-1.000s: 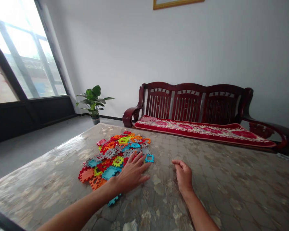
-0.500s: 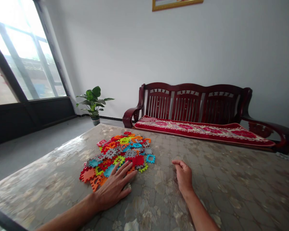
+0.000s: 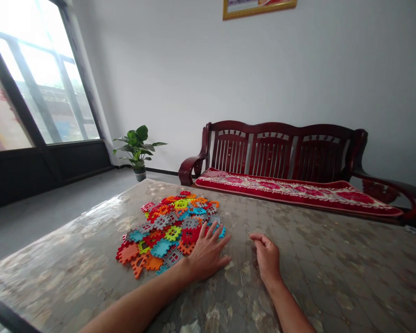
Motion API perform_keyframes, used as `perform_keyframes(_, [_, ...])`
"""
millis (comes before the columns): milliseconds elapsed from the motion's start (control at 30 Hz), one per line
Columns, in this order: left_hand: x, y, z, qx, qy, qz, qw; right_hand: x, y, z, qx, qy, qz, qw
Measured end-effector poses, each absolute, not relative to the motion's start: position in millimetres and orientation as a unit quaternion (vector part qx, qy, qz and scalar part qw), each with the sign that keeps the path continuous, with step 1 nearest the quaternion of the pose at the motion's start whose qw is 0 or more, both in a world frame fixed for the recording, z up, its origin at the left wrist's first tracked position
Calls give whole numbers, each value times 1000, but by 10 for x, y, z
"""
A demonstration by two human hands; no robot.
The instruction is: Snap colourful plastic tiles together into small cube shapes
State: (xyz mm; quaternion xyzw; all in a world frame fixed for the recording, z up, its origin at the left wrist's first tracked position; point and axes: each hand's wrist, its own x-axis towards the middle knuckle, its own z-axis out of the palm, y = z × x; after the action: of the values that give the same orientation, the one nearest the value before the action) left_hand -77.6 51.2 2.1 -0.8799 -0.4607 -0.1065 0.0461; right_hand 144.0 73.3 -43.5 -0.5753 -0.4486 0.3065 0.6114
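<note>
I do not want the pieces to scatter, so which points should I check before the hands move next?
1. Left hand on the pile of plastic interlocking tiles: ok, it lies flat on the pile's right edge.
2. A single tile gripped: not ok, that hand is spread open and pinches nothing.
3. Right hand empty: cannot tell, it rests loosely curled on the table, apart from the pile.
4. Tiles away from the table's edges: ok, all lie well inside.
</note>
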Motion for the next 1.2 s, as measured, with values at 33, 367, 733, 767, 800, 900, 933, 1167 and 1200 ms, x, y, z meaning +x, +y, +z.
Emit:
perform_keyframes(33, [-749,573,-6,-881,-458,-106,44,1447,731,-442,-575,-449,308,610])
perform_keyframes(367, [-808,732,-93,-856,-499,-122,54,1417,740,-415,-577,-449,307,609])
perform_keyframes(733, [-1169,848,225,-762,-621,-158,97,1449,755,-437,-582,-456,308,598])
perform_keyframes(767, [-1212,862,238,-746,-639,-158,104,1449,757,-439,-583,-455,308,599])
perform_keyframes(800, [-1246,872,233,-735,-651,-155,108,1449,759,-442,-582,-453,307,601])
perform_keyframes(900, [-1299,889,128,-736,-653,-140,112,1446,760,-450,-579,-453,307,604])
perform_keyframes(933, [-1305,896,82,-739,-650,-134,114,1443,759,-452,-578,-454,307,604])
perform_keyframes(1167, [-1352,999,-41,-732,-659,-117,132,1434,748,-445,-579,-451,313,602])
perform_keyframes(1200, [-1360,1008,-35,-731,-659,-117,131,1434,746,-441,-579,-451,314,602])
